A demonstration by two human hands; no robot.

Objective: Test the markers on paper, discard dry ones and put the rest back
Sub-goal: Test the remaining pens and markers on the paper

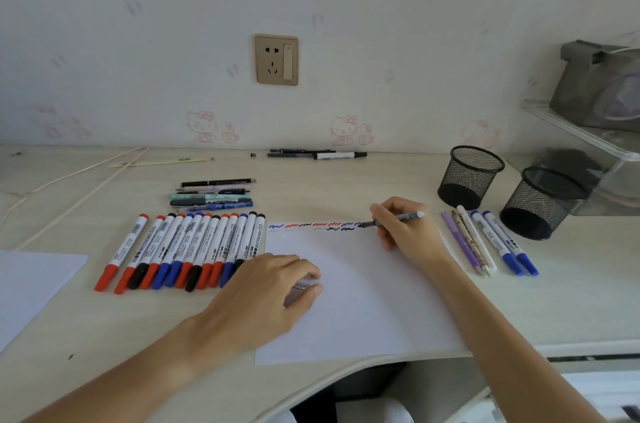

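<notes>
A white sheet of paper (pixel 349 301) lies before me with red, blue and black squiggles (pixel 311 226) along its top edge. My right hand (pixel 405 228) grips a grey pen (pixel 391 219), its tip on the paper at the end of the squiggle row. My left hand (pixel 263 294) rests on the sheet's left part and holds a small clear cap (pixel 304 285) between thumb and fingers. Left of the paper lies a row of several capped red, blue and black markers (pixel 187 249). A few pens and two blue markers (pixel 488 242) lie to the right.
Two black mesh pen cups (pixel 469 176) (pixel 543 202) stand at the right, by a clear shelf (pixel 588 142). More pens (pixel 213 195) lie behind the marker row, others (pixel 318 155) by the wall. Another sheet (pixel 31 287) sits at the far left. A cord (pixel 79 173) runs across the left.
</notes>
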